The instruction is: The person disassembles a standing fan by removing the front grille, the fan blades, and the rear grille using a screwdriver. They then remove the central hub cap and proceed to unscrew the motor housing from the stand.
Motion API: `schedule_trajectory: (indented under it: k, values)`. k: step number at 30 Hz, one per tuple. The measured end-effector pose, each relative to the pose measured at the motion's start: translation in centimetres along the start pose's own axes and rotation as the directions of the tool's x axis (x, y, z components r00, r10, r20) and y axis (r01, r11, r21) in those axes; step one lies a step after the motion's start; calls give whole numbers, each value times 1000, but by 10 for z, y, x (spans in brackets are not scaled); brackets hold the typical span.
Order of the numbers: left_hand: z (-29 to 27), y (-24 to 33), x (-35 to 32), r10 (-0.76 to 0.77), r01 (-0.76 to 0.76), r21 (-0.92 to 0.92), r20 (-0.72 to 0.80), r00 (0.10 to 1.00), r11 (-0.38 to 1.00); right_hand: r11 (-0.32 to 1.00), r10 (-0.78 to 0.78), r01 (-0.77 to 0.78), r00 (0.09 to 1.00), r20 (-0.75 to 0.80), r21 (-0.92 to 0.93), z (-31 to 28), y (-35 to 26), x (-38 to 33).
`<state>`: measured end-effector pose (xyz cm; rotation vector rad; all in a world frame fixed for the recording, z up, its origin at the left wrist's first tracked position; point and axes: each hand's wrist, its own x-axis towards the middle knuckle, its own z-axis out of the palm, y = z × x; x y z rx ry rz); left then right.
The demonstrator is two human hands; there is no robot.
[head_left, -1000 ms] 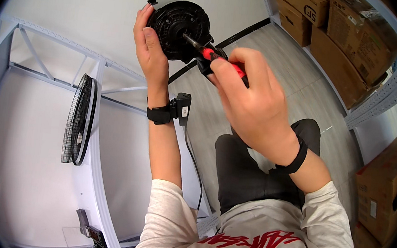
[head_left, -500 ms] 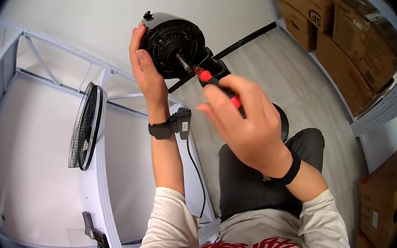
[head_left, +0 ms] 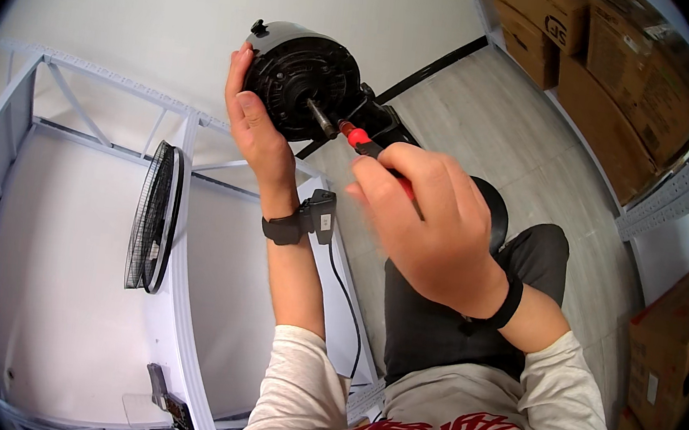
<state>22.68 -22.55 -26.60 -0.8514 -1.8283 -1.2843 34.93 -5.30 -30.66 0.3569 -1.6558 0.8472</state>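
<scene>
A black fan motor [head_left: 291,83] with a grey rear housing stands ahead of me, its ribbed round front face and protruding metal shaft [head_left: 321,118] toward me. My left hand [head_left: 259,135] cups its left side, fingers wrapped round the housing and thumb along the front. In my closed right hand [head_left: 432,216] is a red-and-black screwdriver [head_left: 358,137], pointing up and left at the shaft's free end. Whether its tip touches the shaft I cannot tell. My right fingers hide most of the handle.
To the left is a white metal-framed rack [head_left: 186,282] with a round black fan grille [head_left: 155,216] and a small dark device [head_left: 171,402]. A black neck [head_left: 380,118] adjoins the motor. Cardboard boxes [head_left: 616,109] fill shelving at right. A cable [head_left: 345,291] hangs from my left wrist device.
My right hand has shifted slightly, and the screwdriver's angle has changed a little near the shaft. My left hand keeps its hold on the motor. The whole view has drifted slightly.
</scene>
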Motion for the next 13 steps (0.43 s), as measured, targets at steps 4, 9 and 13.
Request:
schedule_trajectory:
  k: [4, 9, 13]
  values:
    - [-2, 0, 1, 14, -14, 29, 13, 1000, 999, 1000, -3, 3, 1000, 29, 0, -2, -4, 4]
    - [-3, 1, 1, 42, -42, 16, 18, 999, 999, 998, -50, 51, 998, -33, 39, 7, -10, -1]
    - [-7, -1, 2, 62, -64, 40, 47, 997, 997, 992, 127, -128, 989, 73, 20, -5, -14, 0]
